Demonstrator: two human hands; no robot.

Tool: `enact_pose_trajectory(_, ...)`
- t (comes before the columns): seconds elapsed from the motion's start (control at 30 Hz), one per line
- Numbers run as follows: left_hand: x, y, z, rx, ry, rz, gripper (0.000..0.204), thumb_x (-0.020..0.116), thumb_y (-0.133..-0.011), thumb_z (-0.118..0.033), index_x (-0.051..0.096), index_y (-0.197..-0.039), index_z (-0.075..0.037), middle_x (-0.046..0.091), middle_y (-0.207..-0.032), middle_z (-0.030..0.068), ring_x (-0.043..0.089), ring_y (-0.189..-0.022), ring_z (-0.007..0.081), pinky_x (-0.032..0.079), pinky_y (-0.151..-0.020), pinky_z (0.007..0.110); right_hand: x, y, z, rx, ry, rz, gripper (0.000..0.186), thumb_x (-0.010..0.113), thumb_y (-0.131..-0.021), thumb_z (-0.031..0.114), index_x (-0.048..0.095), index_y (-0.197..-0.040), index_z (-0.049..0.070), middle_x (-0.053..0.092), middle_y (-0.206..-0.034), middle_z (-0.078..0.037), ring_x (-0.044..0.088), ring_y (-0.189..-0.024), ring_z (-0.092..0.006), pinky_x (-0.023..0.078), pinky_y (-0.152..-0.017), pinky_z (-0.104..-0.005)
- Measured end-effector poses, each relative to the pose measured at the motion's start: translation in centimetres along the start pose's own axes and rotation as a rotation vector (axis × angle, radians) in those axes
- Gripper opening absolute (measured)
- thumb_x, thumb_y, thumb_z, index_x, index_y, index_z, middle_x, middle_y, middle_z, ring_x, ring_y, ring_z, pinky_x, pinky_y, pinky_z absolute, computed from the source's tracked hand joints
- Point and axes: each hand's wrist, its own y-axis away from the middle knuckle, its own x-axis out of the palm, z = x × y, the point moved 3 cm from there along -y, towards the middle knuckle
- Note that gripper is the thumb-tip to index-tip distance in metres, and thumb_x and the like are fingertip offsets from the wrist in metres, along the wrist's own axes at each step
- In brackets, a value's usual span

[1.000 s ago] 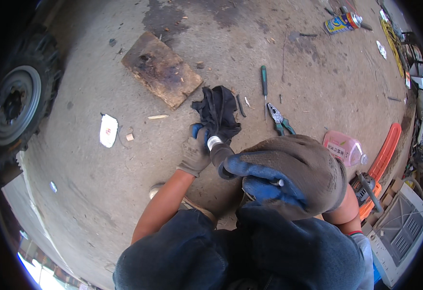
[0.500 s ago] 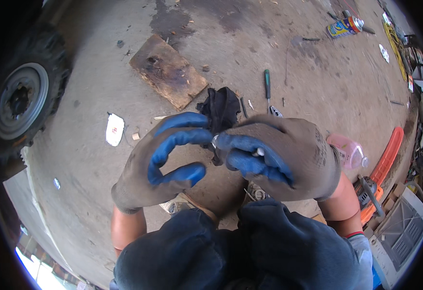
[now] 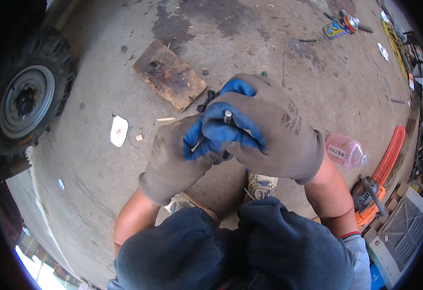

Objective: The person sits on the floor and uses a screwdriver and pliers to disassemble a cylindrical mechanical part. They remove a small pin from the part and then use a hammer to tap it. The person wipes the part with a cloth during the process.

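Note:
Both hands wear grey gloves with blue palms and meet in the middle, above my shoes (image 3: 262,188). My right hand (image 3: 259,125) is closed, with a small silvery metal pin (image 3: 227,117) poking up between its fingers. My left hand (image 3: 175,152) presses its curled fingers against the right one; whatever it grips there is hidden. Just beyond the hands a bit of black cloth (image 3: 205,101) shows, mostly covered, and the green end of a tool handle (image 3: 264,74) peeks out behind my right glove.
Wooden board (image 3: 165,72) ahead; tyre (image 3: 49,106) at left; white packet (image 3: 119,131) nearer. To the right lie a pink plastic bottle (image 3: 342,150), a chainsaw (image 3: 368,200) with red blade cover (image 3: 388,157), spray can (image 3: 337,28), yellow cord (image 3: 394,46) and clutter (image 3: 405,227) along the edge.
My left hand has come up from the cloth, opened, then closed in against the right. My right hand has risen toward the middle, still holding the pin, and now covers most of the cloth.

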Motion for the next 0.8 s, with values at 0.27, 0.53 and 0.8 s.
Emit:
enact_pose_trajectory(0.27, -0.5, 0.9, 0.1, 0.253, -0.091, -0.047, 0.037, 0.076, -0.075, -0.003, 0.071, -0.112, -0.005, 0.073, -0.095, 0.0152, 0.072, -0.086, 0.0297, 0.057, -0.076, 0.037, -0.8, 9.7, -3.5, 0.639, -0.458, -0.496, 0.067, 0.073, -0.088, 0.015, 0.046, -0.147, -0.001, 0.06, -0.132, -0.014, 0.061, -0.11, -0.0229, 0.05, -0.091, -0.0324)
enact_pose_trajectory(0.53, -0.9, 1.2, 2.1, 0.198, -0.017, -0.046, 0.039, 0.075, -0.075, -0.001, 0.071, -0.114, -0.003, 0.074, -0.099, 0.0139, 0.073, -0.086, 0.0263, 0.057, -0.075, 0.034, 7.0, 23.7, -11.2, 1.15, 0.445, 0.286, 0.089, 0.08, -0.08, 0.036, 0.037, -0.152, 0.007, 0.055, -0.131, -0.023, 0.055, -0.119, -0.0415, 0.044, -0.102, -0.0492)
enact_pose_trajectory(0.8, -1.2, 1.5, 2.3, 0.292, -0.036, -0.1, 0.035, 0.076, -0.074, -0.001, 0.07, -0.109, -0.002, 0.073, -0.099, 0.0144, 0.073, -0.083, 0.0288, 0.058, -0.074, 0.035, 6.2, 21.1, -10.6, 1.236, 0.191, 0.185, 0.076, 0.074, -0.084, 0.023, 0.041, -0.15, 0.003, 0.059, -0.126, -0.021, 0.06, -0.115, -0.0335, 0.049, -0.097, -0.0416)
